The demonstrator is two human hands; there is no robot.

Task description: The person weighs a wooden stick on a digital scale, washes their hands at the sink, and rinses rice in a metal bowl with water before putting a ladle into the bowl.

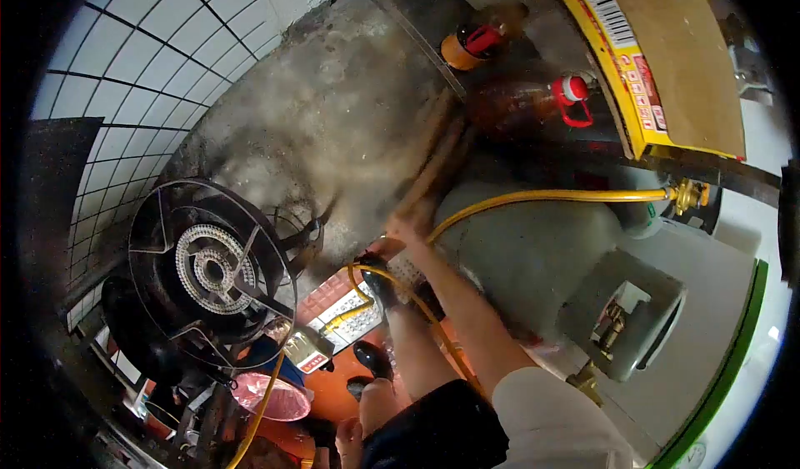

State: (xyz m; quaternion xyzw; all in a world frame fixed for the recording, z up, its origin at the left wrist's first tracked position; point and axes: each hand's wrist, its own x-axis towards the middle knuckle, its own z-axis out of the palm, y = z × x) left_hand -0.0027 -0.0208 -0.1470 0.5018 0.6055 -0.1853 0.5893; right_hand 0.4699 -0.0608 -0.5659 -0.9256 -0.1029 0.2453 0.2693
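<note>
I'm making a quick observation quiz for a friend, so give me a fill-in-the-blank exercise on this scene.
From the brass valve runs a yellow, flexible ____.
White ____ cover the wall near the round burner.
The looped handle of the bottle is coloured ____.
The cardboard box carries a black-and-white striped ____.
Missing words: hose; tiles; red; barcode.

Blurred brown shape (437,148) beyond right hand (402,229), grip unclear, cardboard box (679,61) cut off by top edge
</note>
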